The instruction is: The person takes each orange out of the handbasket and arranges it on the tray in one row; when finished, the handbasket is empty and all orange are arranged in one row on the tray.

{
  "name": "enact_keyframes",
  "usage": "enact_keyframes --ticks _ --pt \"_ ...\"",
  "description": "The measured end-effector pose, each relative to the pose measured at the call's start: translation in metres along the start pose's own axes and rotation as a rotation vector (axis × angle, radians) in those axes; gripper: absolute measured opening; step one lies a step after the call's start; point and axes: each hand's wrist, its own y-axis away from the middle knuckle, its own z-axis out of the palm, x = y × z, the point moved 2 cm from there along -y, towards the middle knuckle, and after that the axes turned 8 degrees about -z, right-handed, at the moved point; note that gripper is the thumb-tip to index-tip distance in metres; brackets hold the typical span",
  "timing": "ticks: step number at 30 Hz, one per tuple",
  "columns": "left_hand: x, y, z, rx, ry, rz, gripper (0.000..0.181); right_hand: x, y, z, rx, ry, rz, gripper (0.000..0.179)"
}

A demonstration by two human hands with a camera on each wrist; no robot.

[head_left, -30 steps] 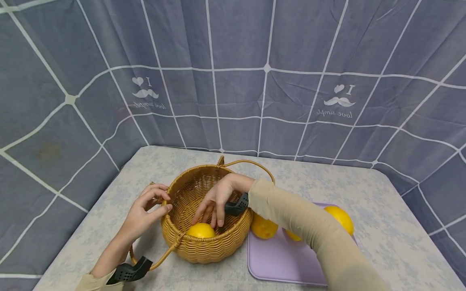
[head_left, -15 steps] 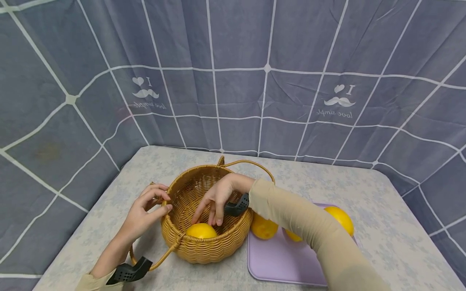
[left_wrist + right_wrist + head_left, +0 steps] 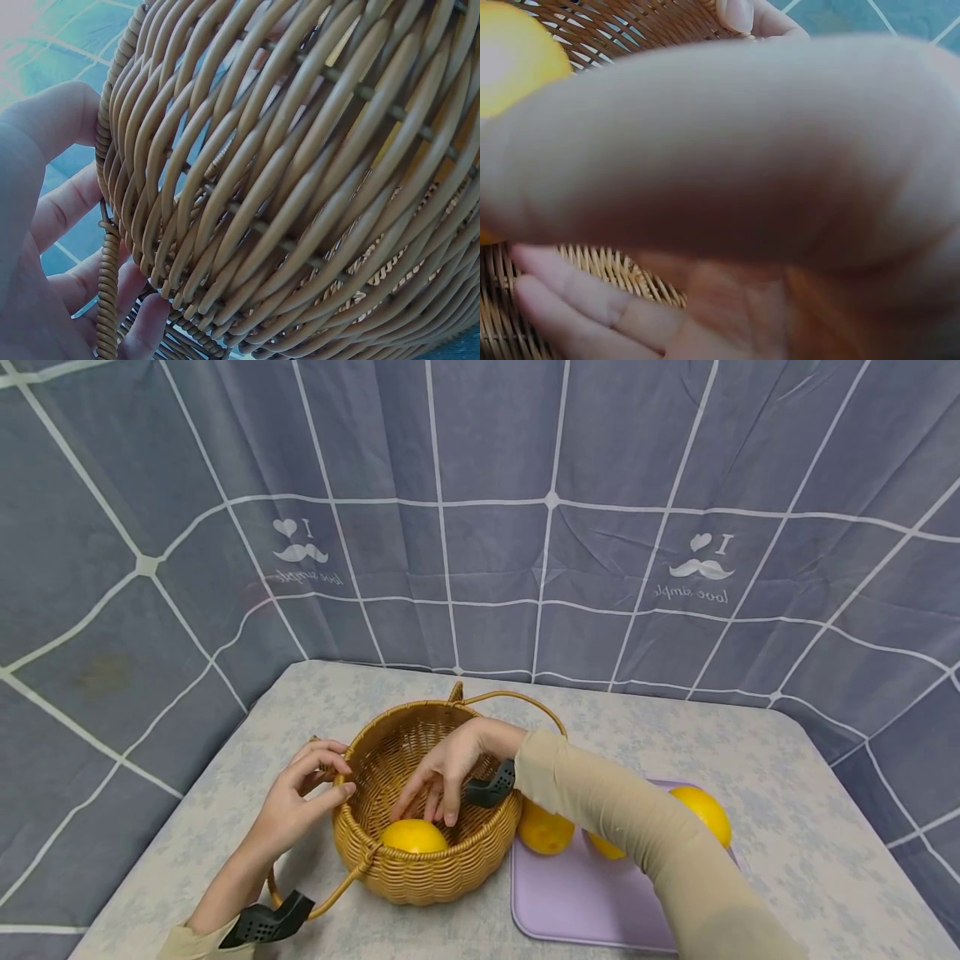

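Note:
A round wicker basket (image 3: 427,882) stands on the table, with a yellow-orange citrus fruit (image 3: 415,837) inside at its near side. My left hand (image 3: 300,795) holds the basket's left rim, thumb on the near side and fingers farther along. The left wrist view shows the hand (image 3: 45,202) right against the woven wall (image 3: 247,187). My right hand (image 3: 446,768) reaches down into the basket, its loosely extended fingers at the back of the fruit. In the right wrist view the blurred thumb reaches the fruit (image 3: 517,56), and the other fingers (image 3: 592,300) lie extended over the weave.
To the basket's right lies a purple tray (image 3: 592,906) with more yellow fruit (image 3: 545,831), partly behind the right sleeve (image 3: 637,810). Another fruit (image 3: 703,814) sits at its far right. Basket handles (image 3: 525,695) arch out on both sides. A grid-patterned curtain (image 3: 495,552) hangs behind the table.
The right hand's fingers have shifted slightly at the fruit, and a little more of the fruit shows. The left hand and the basket stay in place.

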Motion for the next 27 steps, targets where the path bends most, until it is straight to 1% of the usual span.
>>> enact_keyframes --ticks 3,7,10,15,19,23,27 --pt "0.0002 -0.0001 -0.0001 -0.001 -0.004 0.003 0.013 0.0002 0.0002 -0.0004 0.021 0.0 -0.005 0.074" --pt "0.0006 -0.0002 -0.0002 -0.001 -0.005 0.004 0.013 0.0001 0.0009 -0.0005 0.028 0.004 0.005 0.075" --pt "0.001 -0.0004 0.0 -0.001 -0.001 0.005 0.013 -0.0002 0.0016 -0.0006 0.03 0.025 0.012 0.074" --pt "0.0008 0.0009 0.0002 -0.002 0.002 0.011 0.013 -0.0005 0.0017 -0.0004 0.032 0.073 -0.003 0.07" --pt "0.0006 0.001 0.0003 -0.002 0.005 0.015 0.014 -0.0007 0.0025 0.0004 0.034 0.082 0.003 0.069" --pt "0.001 -0.0007 0.0004 0.0 0.011 0.014 0.013 -0.0012 0.0029 0.0 0.039 0.06 -0.003 0.067" --pt "0.001 -0.0007 0.0004 0.0 0.009 0.009 0.014 -0.0007 0.0013 -0.0003 0.036 0.031 -0.032 0.061"
